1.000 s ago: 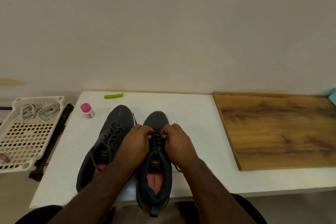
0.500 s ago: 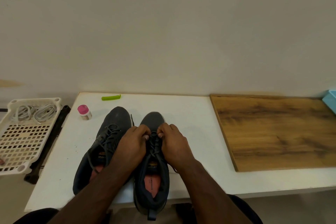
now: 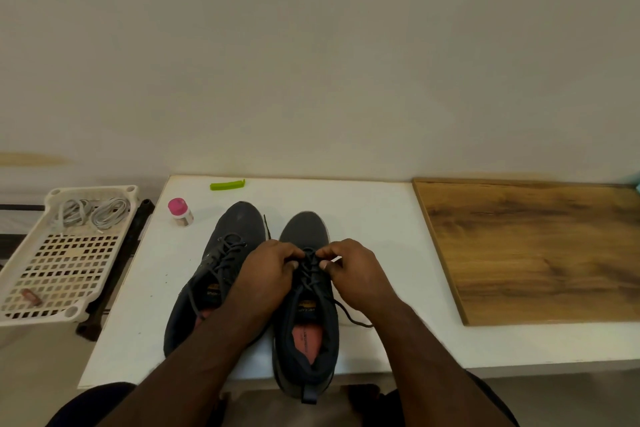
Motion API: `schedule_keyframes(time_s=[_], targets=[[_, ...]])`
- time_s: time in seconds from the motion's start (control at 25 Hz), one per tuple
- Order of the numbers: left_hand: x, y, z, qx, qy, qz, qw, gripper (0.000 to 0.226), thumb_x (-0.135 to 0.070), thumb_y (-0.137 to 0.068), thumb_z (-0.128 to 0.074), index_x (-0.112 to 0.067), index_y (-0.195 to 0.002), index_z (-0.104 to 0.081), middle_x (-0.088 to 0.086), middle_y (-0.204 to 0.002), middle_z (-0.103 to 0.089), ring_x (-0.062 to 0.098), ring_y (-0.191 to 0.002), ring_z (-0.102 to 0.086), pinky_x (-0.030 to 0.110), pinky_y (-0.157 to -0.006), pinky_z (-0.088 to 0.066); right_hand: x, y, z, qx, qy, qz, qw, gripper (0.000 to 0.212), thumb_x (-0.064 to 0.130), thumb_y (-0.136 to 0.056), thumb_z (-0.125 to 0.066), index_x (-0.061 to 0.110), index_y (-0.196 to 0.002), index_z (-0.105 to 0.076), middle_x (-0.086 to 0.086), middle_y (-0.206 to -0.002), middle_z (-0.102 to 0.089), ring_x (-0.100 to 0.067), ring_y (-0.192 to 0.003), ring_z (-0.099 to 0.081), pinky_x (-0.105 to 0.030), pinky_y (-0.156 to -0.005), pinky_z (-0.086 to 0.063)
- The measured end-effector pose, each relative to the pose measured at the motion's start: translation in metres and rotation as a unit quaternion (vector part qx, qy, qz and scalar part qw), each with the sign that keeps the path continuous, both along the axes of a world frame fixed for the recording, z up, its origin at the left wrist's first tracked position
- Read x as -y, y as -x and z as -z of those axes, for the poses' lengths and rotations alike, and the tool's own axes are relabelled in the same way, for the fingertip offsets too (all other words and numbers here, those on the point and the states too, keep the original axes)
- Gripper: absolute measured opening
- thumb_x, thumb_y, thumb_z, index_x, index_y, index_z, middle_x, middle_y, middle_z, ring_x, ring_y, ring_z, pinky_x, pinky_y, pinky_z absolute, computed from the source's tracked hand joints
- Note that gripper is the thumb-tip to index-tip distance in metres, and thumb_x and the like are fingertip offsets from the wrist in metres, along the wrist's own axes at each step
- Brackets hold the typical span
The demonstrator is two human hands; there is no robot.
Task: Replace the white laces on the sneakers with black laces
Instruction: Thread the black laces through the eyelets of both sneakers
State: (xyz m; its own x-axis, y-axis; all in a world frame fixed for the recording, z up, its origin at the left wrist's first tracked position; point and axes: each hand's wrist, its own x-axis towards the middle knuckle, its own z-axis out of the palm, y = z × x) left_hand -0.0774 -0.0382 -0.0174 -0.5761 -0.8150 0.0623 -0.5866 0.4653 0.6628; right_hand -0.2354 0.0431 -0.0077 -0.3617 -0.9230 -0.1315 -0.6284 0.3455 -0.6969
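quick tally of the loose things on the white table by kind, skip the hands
sneakers: 2
pink-capped bottle: 1
green clip: 1
wooden board: 1
total: 5

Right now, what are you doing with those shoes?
A person is putting black laces into a pair of dark sneakers on a white table. Both hands pinch the black lace on the right sneaker: the left hand on one side, the right hand on the other. The left sneaker already has dark laces through it. The white laces lie coiled in a basket beside the table.
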Motion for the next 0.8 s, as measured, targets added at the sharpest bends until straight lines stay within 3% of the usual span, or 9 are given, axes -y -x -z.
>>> schedule_keyframes(time_s=[0.12, 0.24, 0.36, 0.6, 0.8], targets=[[-0.002, 0.000, 0.001, 0.004, 0.005, 0.012, 1.000, 0.014, -0.009, -0.091, -0.058, -0.020, -0.095, -0.067, -0.002, -0.094, -0.063, 0.014, -0.092, -0.055, 0.029, -0.084, -0.044, 0.002, -0.005, 0.000, -0.033, 0.009, -0.022, 0.999, 0.019, 0.016, -0.095, -0.060, 0.025, -0.106, -0.073, 0.006, -0.100, -0.059, -0.012, -0.097, -0.057, -0.025, -0.089, -0.045], [-0.004, 0.000, 0.000, -0.002, 0.011, 0.004, 1.000, 0.011, -0.011, -0.093, -0.055, -0.021, -0.090, -0.057, -0.002, -0.087, -0.059, 0.015, -0.084, -0.054, 0.033, -0.076, -0.044, 0.003, -0.011, 0.002, -0.052, 0.023, -0.031, 0.998, 0.014, 0.012, -0.096, -0.052, 0.023, -0.095, -0.062, 0.002, -0.094, -0.055, -0.014, -0.088, -0.054, -0.033, -0.081, -0.049], [-0.003, -0.001, -0.001, -0.016, 0.011, 0.006, 1.000, 0.014, -0.010, -0.094, -0.054, -0.023, -0.088, -0.053, -0.005, -0.083, -0.057, 0.011, -0.081, -0.052, 0.030, -0.071, -0.042, 0.004, -0.014, 0.003, -0.048, 0.036, -0.030, 0.998, 0.016, 0.009, -0.097, -0.048, 0.021, -0.088, -0.053, 0.000, -0.092, -0.055, -0.014, -0.084, -0.052, -0.035, -0.078, -0.048], [-0.001, 0.001, 0.000, 0.004, -0.011, -0.016, 1.000, 0.011, -0.012, -0.093, -0.059, -0.021, -0.094, -0.065, -0.007, -0.093, -0.063, 0.010, -0.089, -0.055, 0.024, -0.079, -0.039, 0.003, -0.006, 0.000, -0.021, 0.002, 0.003, 1.000, 0.015, 0.014, -0.096, -0.060, 0.021, -0.101, -0.072, 0.006, -0.103, -0.067, -0.010, -0.093, -0.060, -0.028, -0.089, -0.050], [-0.003, 0.001, 0.000, -0.003, -0.017, -0.031, 0.999, 0.015, -0.012, -0.094, -0.056, -0.023, -0.084, -0.055, -0.009, -0.085, -0.058, 0.007, -0.080, -0.052, 0.024, -0.068, -0.035, 0.005, -0.010, 0.003, -0.032, 0.043, 0.004, 0.999, 0.020, 0.007, -0.095, -0.049, 0.022, -0.083, -0.054, 0.006, -0.084, -0.061, -0.014, -0.079, -0.056, -0.040, -0.075, -0.052]])
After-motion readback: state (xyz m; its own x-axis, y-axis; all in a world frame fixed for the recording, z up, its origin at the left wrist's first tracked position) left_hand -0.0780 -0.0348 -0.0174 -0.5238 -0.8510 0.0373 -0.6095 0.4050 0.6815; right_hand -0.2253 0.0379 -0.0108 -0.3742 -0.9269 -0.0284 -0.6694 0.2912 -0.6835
